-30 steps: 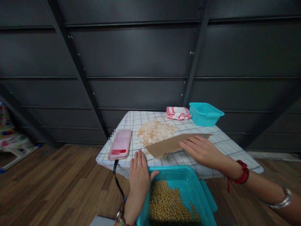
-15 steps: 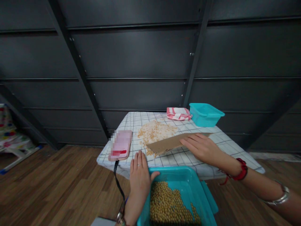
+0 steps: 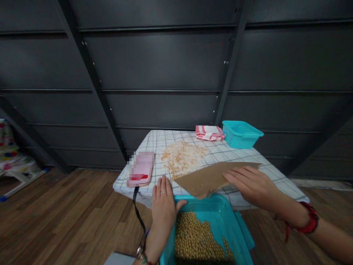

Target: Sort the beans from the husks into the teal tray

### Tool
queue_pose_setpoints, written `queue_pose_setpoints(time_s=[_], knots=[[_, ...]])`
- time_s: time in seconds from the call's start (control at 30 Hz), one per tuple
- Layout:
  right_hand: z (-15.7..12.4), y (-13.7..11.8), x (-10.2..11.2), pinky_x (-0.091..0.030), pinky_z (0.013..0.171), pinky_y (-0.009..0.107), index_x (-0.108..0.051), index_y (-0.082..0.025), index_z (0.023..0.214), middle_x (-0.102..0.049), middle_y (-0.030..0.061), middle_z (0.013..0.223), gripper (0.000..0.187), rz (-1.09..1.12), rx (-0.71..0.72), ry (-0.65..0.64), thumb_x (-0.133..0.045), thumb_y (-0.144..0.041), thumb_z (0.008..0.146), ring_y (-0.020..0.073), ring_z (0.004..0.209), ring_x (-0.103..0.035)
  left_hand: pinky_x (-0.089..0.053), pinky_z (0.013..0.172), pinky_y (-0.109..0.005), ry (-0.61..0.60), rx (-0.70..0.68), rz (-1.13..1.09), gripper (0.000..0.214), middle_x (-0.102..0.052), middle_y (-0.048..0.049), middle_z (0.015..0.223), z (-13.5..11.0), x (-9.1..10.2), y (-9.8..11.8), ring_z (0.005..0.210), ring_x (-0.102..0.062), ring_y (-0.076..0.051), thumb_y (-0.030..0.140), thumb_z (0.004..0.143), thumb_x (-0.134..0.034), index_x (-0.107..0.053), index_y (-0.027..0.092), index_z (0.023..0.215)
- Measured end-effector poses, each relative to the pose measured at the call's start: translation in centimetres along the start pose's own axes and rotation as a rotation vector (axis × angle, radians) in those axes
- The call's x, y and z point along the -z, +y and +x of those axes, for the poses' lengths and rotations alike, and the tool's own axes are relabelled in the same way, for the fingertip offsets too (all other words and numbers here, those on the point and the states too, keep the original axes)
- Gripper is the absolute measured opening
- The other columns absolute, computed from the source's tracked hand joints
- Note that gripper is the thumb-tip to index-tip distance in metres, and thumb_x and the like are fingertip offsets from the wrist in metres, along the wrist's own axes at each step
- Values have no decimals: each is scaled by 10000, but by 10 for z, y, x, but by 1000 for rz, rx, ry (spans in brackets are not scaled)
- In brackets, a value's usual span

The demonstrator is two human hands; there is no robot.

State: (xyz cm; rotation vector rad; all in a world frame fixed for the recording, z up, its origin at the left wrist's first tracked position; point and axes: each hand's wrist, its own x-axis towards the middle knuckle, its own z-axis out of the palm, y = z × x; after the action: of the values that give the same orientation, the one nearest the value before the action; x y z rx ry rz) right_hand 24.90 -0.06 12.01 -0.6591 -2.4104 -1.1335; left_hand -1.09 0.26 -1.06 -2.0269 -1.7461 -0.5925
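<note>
My left hand [image 3: 163, 204] grips the near left rim of a teal tub [image 3: 220, 213] held at the table's front edge; the thumb hooks inside the rim. The tub holds a heap of yellow beans [image 3: 198, 239]. My right hand [image 3: 255, 186] lies with its fingers together on a brown cardboard sheet [image 3: 209, 178], whose near corner reaches over the tub's far rim. A loose patch of pale beans [image 3: 182, 154] is spread on the checked tablecloth [image 3: 264, 173] beyond the cardboard.
A pink phone case [image 3: 141, 169] with a dark strap sits at the table's left edge. A second teal tub [image 3: 241, 133] and a folded pink striped cloth [image 3: 209, 132] stand at the back. Dark metal wall behind, wooden floor around.
My right hand has drawn the cardboard toward me, so its corner now overhangs the tub. The left hand has stayed on the rim.
</note>
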Motion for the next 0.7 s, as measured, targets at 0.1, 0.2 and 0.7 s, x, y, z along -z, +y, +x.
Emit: queue_pose_setpoints(time_s=[0.1,0.2,0.7], knots=[[4,5,-4,-441,670,298,-593,-123,915,-672,62,788,301,-30,-2,31,-350,3,789,158,752,-582,-376,952,-507,4,7,-23,881,-475,-251,1277,-1,-2,1,1190,-421,-346,696,687,-382,-406,28,1262],[9,5,-9,-435,646,299,-595,-99,899,-669,72,764,281,-20,12,46,-355,2,794,164,725,-586,-374,956,-509,-2,20,-25,874,-469,-244,1286,-1,-1,2,1189,-424,-345,693,686,-391,-406,38,1264],[-7,3,2,-447,684,296,-549,-153,960,-666,50,801,337,-6,-29,-17,-337,17,761,151,753,-587,-378,960,-509,-39,15,-28,862,-475,-254,1276,2,5,1,1199,-413,-349,657,690,-444,-408,5,1253]])
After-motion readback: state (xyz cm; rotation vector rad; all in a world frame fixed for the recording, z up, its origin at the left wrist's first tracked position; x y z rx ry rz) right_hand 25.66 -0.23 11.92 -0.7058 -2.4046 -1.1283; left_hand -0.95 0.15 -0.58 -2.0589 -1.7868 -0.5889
